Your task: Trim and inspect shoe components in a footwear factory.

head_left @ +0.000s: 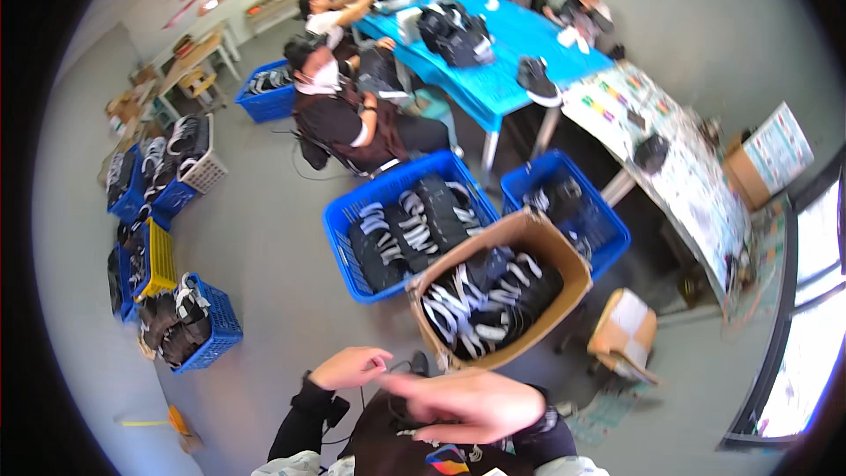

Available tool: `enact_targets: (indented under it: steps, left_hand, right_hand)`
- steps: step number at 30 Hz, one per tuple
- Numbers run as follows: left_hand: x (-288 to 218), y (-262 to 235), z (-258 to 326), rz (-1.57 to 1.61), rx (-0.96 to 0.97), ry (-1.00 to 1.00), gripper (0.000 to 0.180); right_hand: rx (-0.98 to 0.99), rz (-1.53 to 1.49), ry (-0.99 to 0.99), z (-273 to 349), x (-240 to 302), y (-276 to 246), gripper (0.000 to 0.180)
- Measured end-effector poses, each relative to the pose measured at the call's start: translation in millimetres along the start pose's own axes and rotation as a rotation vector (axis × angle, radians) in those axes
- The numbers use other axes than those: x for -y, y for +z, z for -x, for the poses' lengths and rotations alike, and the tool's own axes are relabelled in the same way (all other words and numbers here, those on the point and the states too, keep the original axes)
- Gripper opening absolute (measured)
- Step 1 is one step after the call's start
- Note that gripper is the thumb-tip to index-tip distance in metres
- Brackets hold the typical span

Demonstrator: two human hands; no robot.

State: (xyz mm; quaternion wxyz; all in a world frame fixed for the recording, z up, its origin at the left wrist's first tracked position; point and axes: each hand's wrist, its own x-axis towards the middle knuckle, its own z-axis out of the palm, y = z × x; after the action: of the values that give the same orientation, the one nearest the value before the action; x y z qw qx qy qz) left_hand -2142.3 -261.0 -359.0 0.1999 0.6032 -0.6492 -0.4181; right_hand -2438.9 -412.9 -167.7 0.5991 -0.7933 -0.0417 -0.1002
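My left hand (351, 368) hangs before my body with its fingers loosely bent and nothing visible in it. Close by on the right, my right hand (480, 405) is smeared by motion, its fingers stretched out toward the left one. Neither hand touches the cardboard box (564, 308) just beyond them. Black shoes with white soles (493, 295) fill that box. Behind it, a blue basket (339, 251) holds rows of similar dark shoes (414, 229). Below my hands are a dark apron (379, 432) and a small colourful item (448, 458).
Another blue basket (612, 238) stands right of the box, near a wooden chair (621, 335). Several shoe-filled baskets, one yellow (161, 260), line the left. A seated co-worker (348, 115) is by the blue table (511, 79); a cluttered worktable (705, 203) adjoins it.
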Motion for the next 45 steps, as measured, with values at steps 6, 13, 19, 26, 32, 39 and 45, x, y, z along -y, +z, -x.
enact_targets:
  steps: [6, 13, 19, 26, 32, 39, 45]
  left_hand:
    - [-119.3, -85.4, 17.6, 1.490, 0.399, 0.944, 0.080]
    - [-94.8, -11.5, -10.5, 0.527, 0.078, -0.040, 0.041]
    - [-74.4, 79.7, -67.3, -0.118, -0.061, -0.171, 0.055]
    - [-185.1, 120.3, -157.6, -0.860, -1.038, -0.051, 0.059]
    - [-240.4, 223.0, -227.9, -0.374, 0.357, -0.428, 0.052]
    - [-302.7, 244.1, -324.5, -0.457, 0.157, -0.211, 0.042]
    - [-304.7, 237.7, -381.7, -0.406, 0.146, -0.199, 0.043]
  right_hand:
    - [0.210, -0.205, -0.113, 56.0, 19.5, -40.2, 0.052]
    - [-1.398, 0.892, -0.451, 41.5, -56.9, -34.4, 0.026]
    - [0.159, 0.398, 0.742, 117.5, -158.6, -43.0, 0.027]
    - [-1.733, -0.531, 0.973, 509.5, -346.1, -69.0, 0.022]
    - [-2.522, -1.247, 0.949, 752.5, -410.1, -23.7, 0.080]
    - [-2.583, -0.993, 1.031, 830.5, -462.2, -12.4, 0.059]
    - [-2.697, -1.034, 0.789, 867.8, -461.7, 60.9, 0.059]
